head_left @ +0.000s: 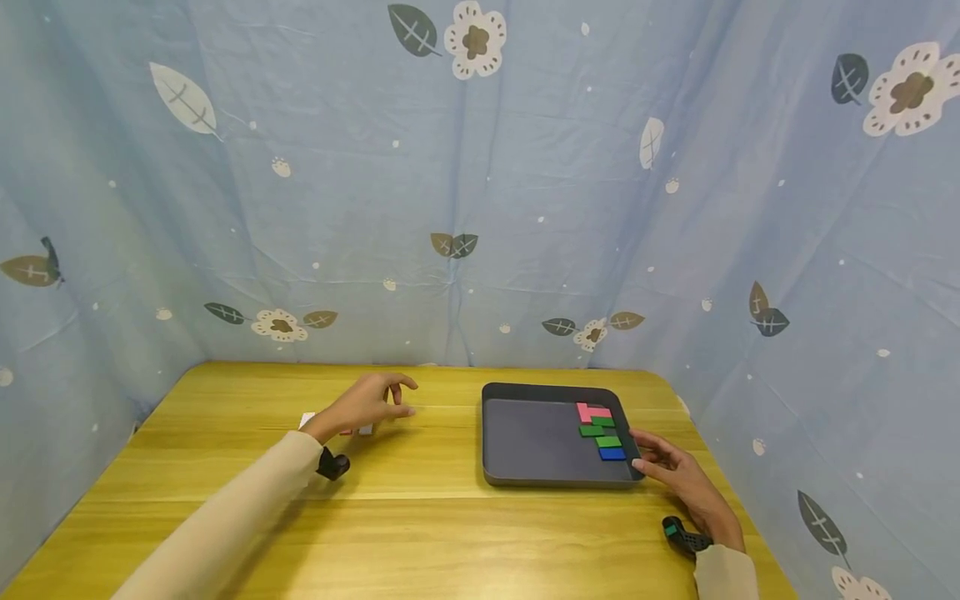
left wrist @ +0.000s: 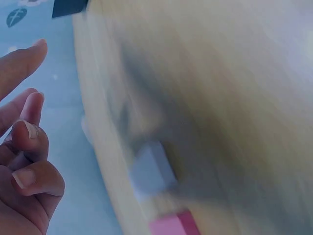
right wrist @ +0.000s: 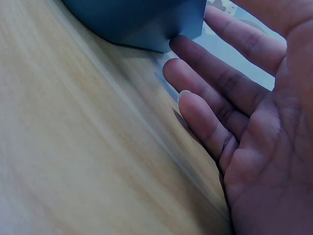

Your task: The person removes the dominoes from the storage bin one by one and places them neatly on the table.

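Observation:
My left hand (head_left: 363,402) hovers over the left part of the table, its fingers loosely bent and nothing between them. Beneath and beside it lie a whitish block (left wrist: 152,171), a pink-red block (left wrist: 172,225) and another white block (head_left: 307,419), partly hidden by the wrist. On the right, my right hand (head_left: 678,475) touches the right side of a dark grey tray (head_left: 558,482) with its fingertips. Inside the tray, along its right side, lie pink blocks (head_left: 582,413), several green blocks (head_left: 608,442) and a blue block (head_left: 612,454).
The wooden table (head_left: 420,533) reaches back to a light blue patterned curtain (head_left: 360,208), which also hangs at both sides. A dark wrist device (head_left: 333,463) sits on the left arm and another device (head_left: 684,537) on the right arm.

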A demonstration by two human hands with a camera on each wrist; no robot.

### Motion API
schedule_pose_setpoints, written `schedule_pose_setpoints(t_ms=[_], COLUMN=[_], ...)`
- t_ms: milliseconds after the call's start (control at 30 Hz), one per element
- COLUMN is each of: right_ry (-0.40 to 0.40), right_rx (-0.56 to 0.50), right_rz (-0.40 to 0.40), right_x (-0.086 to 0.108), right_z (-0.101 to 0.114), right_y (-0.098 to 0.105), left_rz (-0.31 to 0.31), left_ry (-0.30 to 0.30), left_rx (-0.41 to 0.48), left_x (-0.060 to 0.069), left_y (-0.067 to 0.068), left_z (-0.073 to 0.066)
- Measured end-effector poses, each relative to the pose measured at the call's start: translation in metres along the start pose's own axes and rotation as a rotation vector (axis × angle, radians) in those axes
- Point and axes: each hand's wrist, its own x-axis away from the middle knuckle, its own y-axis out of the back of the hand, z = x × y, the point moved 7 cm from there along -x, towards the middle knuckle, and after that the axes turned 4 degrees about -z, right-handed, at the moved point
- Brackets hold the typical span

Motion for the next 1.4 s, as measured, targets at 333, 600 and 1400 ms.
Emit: schedule_pose_setpoints(t_ms=[333, 600, 1400], right_ry=[0.009, 0.005, -0.012], right_rx=[0.005, 0.004, -0.011], right_rz=[-0.001, -0.001, 0.020], right_x=[-0.001, -0.001, -0.002], right_z=[0.000, -0.001, 0.000], right_y=[0.000, 0.001, 0.000], left_rz=[0.008, 0.027, 0.084], left_ry=[-0.079, -0.142, -0.217], left_rx=[-0.009, -0.012, 0.075], left_x=[-0.029, -0.052, -0.104], left_y=[-0.020, -0.037, -0.100], left_z=[-0.033, -0.056, -0.121])
